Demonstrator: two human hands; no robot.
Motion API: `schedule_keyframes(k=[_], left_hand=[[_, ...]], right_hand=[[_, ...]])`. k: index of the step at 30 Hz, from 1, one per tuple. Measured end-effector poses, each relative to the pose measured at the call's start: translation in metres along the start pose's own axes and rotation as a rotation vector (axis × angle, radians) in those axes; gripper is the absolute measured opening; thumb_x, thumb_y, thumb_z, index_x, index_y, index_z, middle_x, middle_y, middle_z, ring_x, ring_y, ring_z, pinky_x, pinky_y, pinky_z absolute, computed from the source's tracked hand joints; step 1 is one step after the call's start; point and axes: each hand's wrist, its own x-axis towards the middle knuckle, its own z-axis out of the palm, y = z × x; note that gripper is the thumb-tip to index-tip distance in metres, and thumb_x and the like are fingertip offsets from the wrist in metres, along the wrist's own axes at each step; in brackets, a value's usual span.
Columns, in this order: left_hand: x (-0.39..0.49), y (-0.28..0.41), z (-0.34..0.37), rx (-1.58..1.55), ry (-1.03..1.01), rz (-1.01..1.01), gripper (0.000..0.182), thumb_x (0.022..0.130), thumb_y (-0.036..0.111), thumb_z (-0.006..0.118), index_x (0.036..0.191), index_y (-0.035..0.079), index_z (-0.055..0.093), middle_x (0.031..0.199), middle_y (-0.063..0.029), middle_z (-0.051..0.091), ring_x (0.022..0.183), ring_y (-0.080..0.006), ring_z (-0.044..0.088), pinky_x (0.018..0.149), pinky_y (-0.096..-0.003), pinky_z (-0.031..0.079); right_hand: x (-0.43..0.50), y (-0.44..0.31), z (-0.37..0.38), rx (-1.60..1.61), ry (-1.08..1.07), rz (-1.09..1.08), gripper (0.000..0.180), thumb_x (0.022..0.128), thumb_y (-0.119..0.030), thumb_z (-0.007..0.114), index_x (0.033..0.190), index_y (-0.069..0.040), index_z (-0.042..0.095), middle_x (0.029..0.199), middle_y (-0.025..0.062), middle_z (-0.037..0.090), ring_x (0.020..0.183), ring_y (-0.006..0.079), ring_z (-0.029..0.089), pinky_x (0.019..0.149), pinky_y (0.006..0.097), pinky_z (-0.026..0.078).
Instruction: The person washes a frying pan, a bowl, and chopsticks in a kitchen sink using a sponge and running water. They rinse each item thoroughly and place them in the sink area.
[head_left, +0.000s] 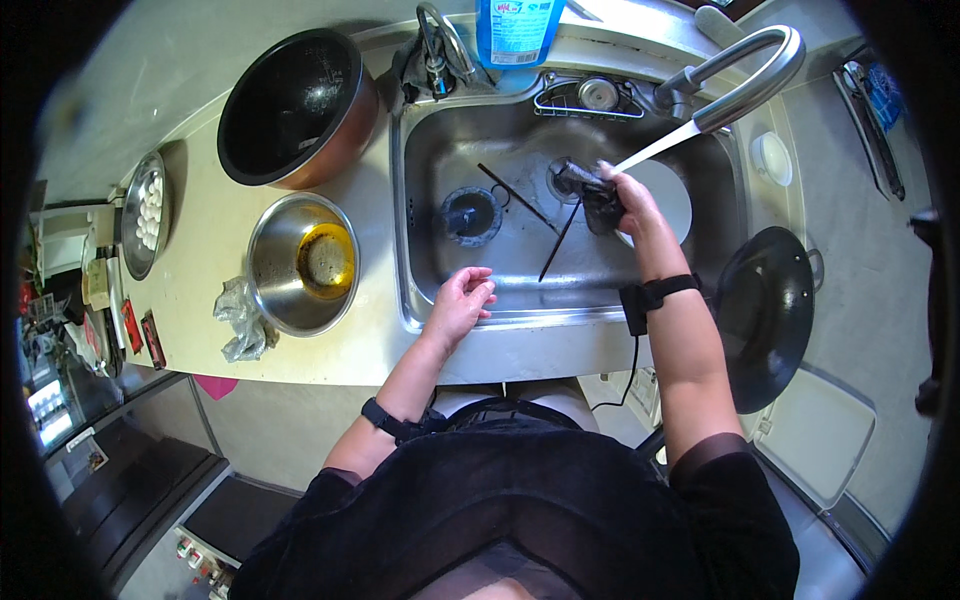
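Note:
My right hand (634, 201) grips a wet dark cloth (598, 204) under the water running from the curved metal faucet (750, 94). A white plate (667, 199) lies in the steel sink (427, 300), partly hidden behind that hand. Over the sink's front left edge is my left hand (459, 304), fingers loosely curled and apart, holding nothing. A pair of dark chopsticks (517, 196) lies spread on the sink floor. Left of them sits a round grey strainer or stopper (471, 216), its exact kind unclear.
Left of the sink stand a large black-lined pot (300, 112), a steel bowl with yellow liquid (281, 259), a crumpled plastic bag (244, 322) and a dish of white balls (139, 240). A blue detergent bottle (519, 34) is behind; a black wok (765, 322) leans at the right.

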Motion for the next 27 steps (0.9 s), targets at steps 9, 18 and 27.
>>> schedule_keyframes(k=[9,18,27], left_hand=[[-0.006,0.008,-0.004,-0.003,0.028,-0.003,0.032,0.094,0.019,0.058,0.121,0.004,0.052,0.111,-0.0088,0.061,0.090,-0.0136,0.062,0.069,-0.0248,0.053],[-0.007,0.016,0.004,-0.030,0.039,0.000,0.030,0.093,0.017,0.058,0.119,0.004,0.054,0.105,-0.0066,0.061,0.088,-0.0129,0.061,0.068,-0.0247,0.052],[0.015,0.035,0.021,-0.074,-0.017,-0.023,0.034,0.095,0.021,0.055,0.124,0.003,0.051,0.111,-0.0100,0.061,0.092,-0.0167,0.062,0.072,-0.0276,0.054]], right_hand=[[0.019,-0.017,0.009,0.224,-0.094,-0.315,0.008,0.088,-0.010,0.055,0.089,-0.002,0.058,0.086,0.0118,0.064,0.072,0.0224,0.063,0.061,0.0374,0.053],[-0.030,-0.035,0.049,0.134,0.137,-0.354,0.022,0.092,-0.034,0.060,0.079,-0.016,0.055,0.068,-0.0022,0.055,0.052,0.0119,0.053,0.040,0.0289,0.039],[-0.055,-0.032,0.059,0.160,-0.142,-0.445,0.019,0.093,-0.026,0.059,0.100,-0.009,0.062,0.085,0.0030,0.065,0.071,0.0134,0.062,0.065,0.0277,0.053]])
